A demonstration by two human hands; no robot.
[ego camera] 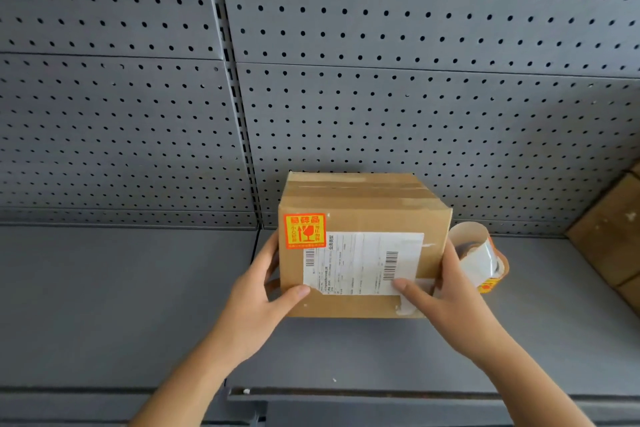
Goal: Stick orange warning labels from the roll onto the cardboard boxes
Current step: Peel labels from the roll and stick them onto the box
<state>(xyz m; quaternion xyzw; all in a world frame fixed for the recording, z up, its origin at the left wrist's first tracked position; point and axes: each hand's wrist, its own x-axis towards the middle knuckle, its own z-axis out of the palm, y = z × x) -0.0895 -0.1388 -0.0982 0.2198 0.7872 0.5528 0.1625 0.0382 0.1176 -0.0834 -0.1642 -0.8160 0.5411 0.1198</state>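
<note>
A grey pegboard wall (415,114) rises behind a grey shelf (121,305). On the shelf stands the cardboard box (363,218), its long axis running left to right and its labelled face turned toward the camera. More cardboard boxes (613,243) sit at the far right edge.

The left hand (256,302) grips the box's left side, its thumb (294,293) on the near face and its fingers (270,253) curled round the side. The right hand (450,295) holds the right side the same way, its thumb on the lower right corner of the white shipping label (360,263); its other fingers are hidden.

The label roll (481,256) lies on the shelf just beside the box, behind the right hand. An orange warning label (304,230) is stuck upright on the near face's upper left corner, overlapping the shipping label.
</note>
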